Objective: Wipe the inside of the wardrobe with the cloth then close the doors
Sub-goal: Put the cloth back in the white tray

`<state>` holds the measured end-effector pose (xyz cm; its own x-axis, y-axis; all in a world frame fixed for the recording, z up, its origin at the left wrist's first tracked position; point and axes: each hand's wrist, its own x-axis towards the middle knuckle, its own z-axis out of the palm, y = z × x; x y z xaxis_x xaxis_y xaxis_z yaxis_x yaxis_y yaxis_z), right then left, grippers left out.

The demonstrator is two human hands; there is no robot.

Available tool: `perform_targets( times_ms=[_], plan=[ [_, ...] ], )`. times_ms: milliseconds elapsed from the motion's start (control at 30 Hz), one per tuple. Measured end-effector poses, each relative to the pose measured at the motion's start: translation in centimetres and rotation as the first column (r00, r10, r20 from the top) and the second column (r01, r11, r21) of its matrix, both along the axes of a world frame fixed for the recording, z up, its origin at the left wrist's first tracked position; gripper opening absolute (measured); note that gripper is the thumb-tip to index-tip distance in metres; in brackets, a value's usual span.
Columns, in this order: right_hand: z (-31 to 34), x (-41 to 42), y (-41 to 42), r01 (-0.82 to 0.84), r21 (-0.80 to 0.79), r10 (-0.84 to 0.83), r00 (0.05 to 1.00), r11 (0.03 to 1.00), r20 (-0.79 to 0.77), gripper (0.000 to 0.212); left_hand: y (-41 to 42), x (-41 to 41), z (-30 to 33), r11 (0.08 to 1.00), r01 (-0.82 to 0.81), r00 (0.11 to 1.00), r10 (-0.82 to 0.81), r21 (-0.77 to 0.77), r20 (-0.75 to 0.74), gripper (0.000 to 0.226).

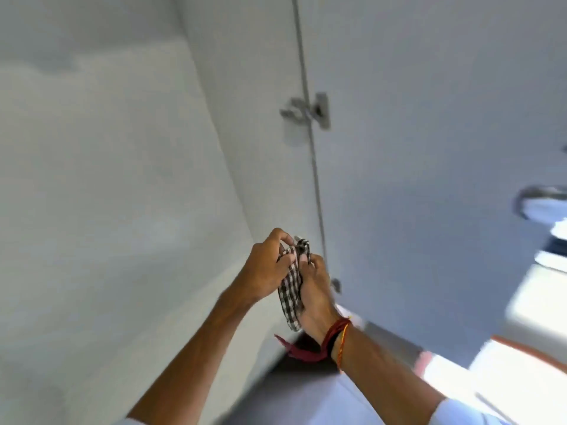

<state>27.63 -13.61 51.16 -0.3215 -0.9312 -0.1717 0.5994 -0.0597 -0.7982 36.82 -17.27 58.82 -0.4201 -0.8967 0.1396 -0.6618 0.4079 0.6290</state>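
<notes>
Head view, tilted and blurred with motion. Both bare forearms raised from the lower edge toward the middle of the frame, meeting in front of a white wardrobe (122, 179) interior. Left hand (267, 265) reaching in from lower left, wrist bent, knuckles up, fingers (283, 240) curled over the top edge of a checked black-and-white cloth (290, 289); grip closed on the cloth. Right hand (316, 289) coming up from lower right, palm turned toward the left hand, thumb and fingertips pinching the same cloth near its upper end; grip likewise clamped on the cloth. Cloth bunched between the two palms, upper corner poking above the fingers, lower end hanging just below the heel of the right hand. Red and orange threads (339, 335) wound round the right wrist, a dark red loose end (297, 351) trailing to the left beneath it. White sleeve hems just showing at the bottom edge on both arms.

Behind the hands: pale wardrobe panel at left, an open wardrobe door (429, 148) at right, joined along a vertical seam carrying a metal hinge (310, 113), a second fitting partly hidden behind the right hand. Rounded metal handle (540, 202) near the right edge, too blurred to tell more. Bright floor (521, 332) at lower right.
</notes>
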Motion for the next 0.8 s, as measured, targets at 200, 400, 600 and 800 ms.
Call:
perform_targets(
  times_ms=[200,400,600,800],
  plan=[
    [-17.3,-10.5,15.4,0.117,0.563,-0.096,0.993,0.818,-0.067,0.046,8.3,-10.9,-15.5,0.948,0.178,0.981,-0.191,0.262,0.023,0.030],
    [-29.0,-19.3,26.8,-0.022,0.665,-0.312,0.872,0.746,0.378,0.040,15.7,-23.8,-30.1,0.746,0.179,0.970,-0.241,0.642,0.010,0.032],
    [-37.5,-25.8,29.4,0.211,0.743,-0.545,0.804,0.636,0.239,0.076,18.5,-30.6,-39.8,0.693,0.173,0.932,-0.344,0.700,0.110,0.052],
    [-46.2,-33.6,30.4,0.183,0.822,-0.325,0.946,0.539,0.002,0.086,19.4,-36.2,-49.3,0.671,0.145,0.870,-0.436,0.727,0.229,0.062]
  ],
)
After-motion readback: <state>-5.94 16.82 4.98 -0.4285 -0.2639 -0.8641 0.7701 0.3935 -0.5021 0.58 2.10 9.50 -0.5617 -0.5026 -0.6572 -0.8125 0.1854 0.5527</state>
